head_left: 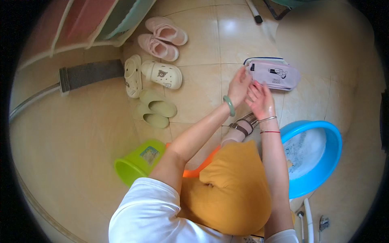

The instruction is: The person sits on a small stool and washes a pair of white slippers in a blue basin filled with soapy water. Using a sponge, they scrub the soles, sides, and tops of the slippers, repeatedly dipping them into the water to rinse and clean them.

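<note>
My left hand (240, 87), below a green bangle, reaches forward with its fingers stretched out beside the near left corner of a lilac pencil case (275, 75). Whether the fingertips touch the case, I cannot tell. Close on its right, my right hand (262, 100) is turned partly palm up, its fingers loosely bent and apart, with nothing in it. The pencil case lies on the tiled floor and bears a small black figure print. Part of a second, dark-edged pouch or flap (265, 59) shows along its far side.
A blue basin (335, 158) of sudsy water stands at the right. To the left are pink sneakers (162, 38), cream clogs (162, 74), green slippers (158, 106) and a lime-green bucket (142, 158). Something orange (206, 161) shows beside my knee. A broad-headed brush or mop (93, 75) leans farther left.
</note>
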{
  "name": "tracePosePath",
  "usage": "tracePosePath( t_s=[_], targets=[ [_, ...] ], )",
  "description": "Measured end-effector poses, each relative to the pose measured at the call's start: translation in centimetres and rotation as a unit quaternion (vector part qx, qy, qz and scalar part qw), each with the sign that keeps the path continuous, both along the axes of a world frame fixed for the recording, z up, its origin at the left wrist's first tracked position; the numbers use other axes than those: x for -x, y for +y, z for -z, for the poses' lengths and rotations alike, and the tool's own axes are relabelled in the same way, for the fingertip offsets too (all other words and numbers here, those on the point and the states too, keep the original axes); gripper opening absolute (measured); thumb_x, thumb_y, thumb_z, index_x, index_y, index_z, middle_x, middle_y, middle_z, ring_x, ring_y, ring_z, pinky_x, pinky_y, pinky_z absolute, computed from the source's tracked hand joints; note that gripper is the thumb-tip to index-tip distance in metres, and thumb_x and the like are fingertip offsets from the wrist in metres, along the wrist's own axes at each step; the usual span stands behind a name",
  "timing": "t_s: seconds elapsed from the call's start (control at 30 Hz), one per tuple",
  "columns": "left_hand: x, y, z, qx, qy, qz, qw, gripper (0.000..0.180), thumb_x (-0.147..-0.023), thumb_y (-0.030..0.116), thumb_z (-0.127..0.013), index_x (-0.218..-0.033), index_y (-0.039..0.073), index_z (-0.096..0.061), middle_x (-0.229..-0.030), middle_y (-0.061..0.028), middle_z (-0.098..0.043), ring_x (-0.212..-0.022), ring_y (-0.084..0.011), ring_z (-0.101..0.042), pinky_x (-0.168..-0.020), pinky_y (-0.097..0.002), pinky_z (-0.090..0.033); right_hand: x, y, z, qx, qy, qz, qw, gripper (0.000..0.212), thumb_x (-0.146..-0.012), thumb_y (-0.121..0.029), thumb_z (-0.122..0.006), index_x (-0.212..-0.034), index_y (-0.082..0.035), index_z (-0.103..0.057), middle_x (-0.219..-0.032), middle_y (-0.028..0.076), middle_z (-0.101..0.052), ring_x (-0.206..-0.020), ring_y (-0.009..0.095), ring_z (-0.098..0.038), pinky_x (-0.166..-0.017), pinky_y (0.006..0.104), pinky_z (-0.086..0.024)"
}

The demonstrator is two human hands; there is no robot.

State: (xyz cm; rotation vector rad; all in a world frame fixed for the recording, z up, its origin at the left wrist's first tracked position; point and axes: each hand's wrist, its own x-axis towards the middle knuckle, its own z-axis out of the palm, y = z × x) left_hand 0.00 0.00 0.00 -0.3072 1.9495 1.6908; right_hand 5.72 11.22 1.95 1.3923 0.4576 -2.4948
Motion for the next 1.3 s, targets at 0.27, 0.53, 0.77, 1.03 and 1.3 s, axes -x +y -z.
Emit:
tracePosePath(
  t_s=[0.27,0.53,0.77,1.03,1.3],
  targets=[
    [-1.1,-10.4,-6.5,-0.050,-0.020,-0.035,0.998,0.030,-0.100,0.011,-0.056,-0.130,0.006,-0.061,-0.110,-0.0066,-0.067,-0.099,-0.0142,-0.064,-0.087,-0.0289,-0.053,3.0,-6.9,-6.5,-0.051,0.152,-0.296,0.942,0.040,-0.101,-0.038,-0.056,-0.130,-0.010,-0.058,-0.122,0.004,-0.061,-0.107,0.020,-0.061,-0.085,0.0357,-0.053],
    [-0.8,-19.6,-10.6,-0.090,-0.079,-0.139,0.983,0.032,-0.102,0.019,-0.054,-0.131,0.006,-0.058,-0.119,-0.0091,-0.068,-0.107,-0.0162,-0.066,-0.090,-0.0295,-0.052,8.9,-8.9,-15.4,-0.096,0.180,-0.612,0.764,0.055,-0.099,-0.044,-0.058,-0.141,-0.010,-0.053,-0.132,0.010,-0.060,-0.114,0.022,-0.062,-0.090,0.0351,-0.055],
    [0.5,-22.9,-14.7,-0.114,-0.068,-0.183,0.974,0.027,-0.102,0.014,-0.052,-0.127,0.007,-0.060,-0.115,-0.0062,-0.068,-0.102,-0.0132,-0.064,-0.083,-0.0266,-0.051,13.6,-17.4,-19.9,-0.187,0.191,-0.592,0.760,0.050,-0.100,-0.037,-0.057,-0.138,-0.005,-0.054,-0.128,0.013,-0.064,-0.107,0.023,-0.067,-0.085,0.0355,-0.057],
    [3.8,-29.2,-5.4,0.021,-0.007,-0.260,0.965,0.032,-0.099,0.010,-0.057,-0.131,0.008,-0.057,-0.114,-0.0028,-0.064,-0.098,-0.0103,-0.059,-0.078,-0.0283,-0.051,12.0,-27.7,-9.8,-0.192,0.123,-0.435,0.871,0.040,-0.097,-0.036,-0.062,-0.129,-0.012,-0.062,-0.117,0.002,-0.065,-0.097,0.018,-0.062,-0.076,0.0328,-0.054],
    [7.3,-36.1,-1.8,0.277,0.141,-0.138,0.941,0.057,-0.082,0.011,-0.070,-0.137,0.007,-0.054,-0.132,-0.0200,-0.057,-0.123,-0.0350,-0.054,-0.105,-0.0424,-0.043,11.0,-31.4,-7.6,-0.155,0.131,-0.433,0.878,0.040,-0.101,-0.023,-0.057,-0.140,-0.019,-0.056,-0.135,0.001,-0.056,-0.107,0.017,-0.056,-0.088,0.0350,-0.053]
  ],
)
